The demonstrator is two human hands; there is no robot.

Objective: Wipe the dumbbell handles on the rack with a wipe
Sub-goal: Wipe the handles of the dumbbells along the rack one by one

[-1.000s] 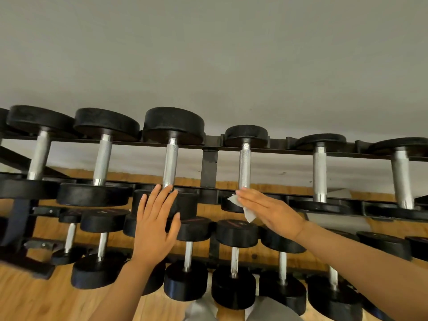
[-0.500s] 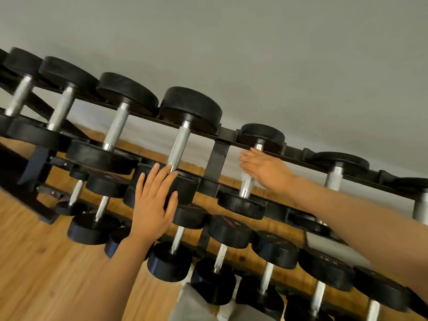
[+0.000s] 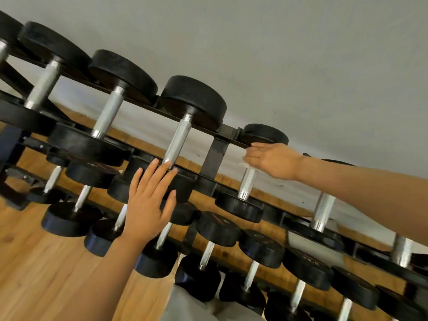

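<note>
The dumbbell heads [image 3: 193, 100] look like matt black rubber, faintly grainy – the handles [image 3: 177, 141] are bright metal, cross-hatched rough along the grip and smooth at the collars. The rack [image 3: 214, 156] is black painted metal with a dull sheen, scuffed on its upright. The floor [image 3: 46, 262] is warm, smooth wood, lightly glossy – the far wall [image 3: 278, 54] is flat matt grey.
</note>
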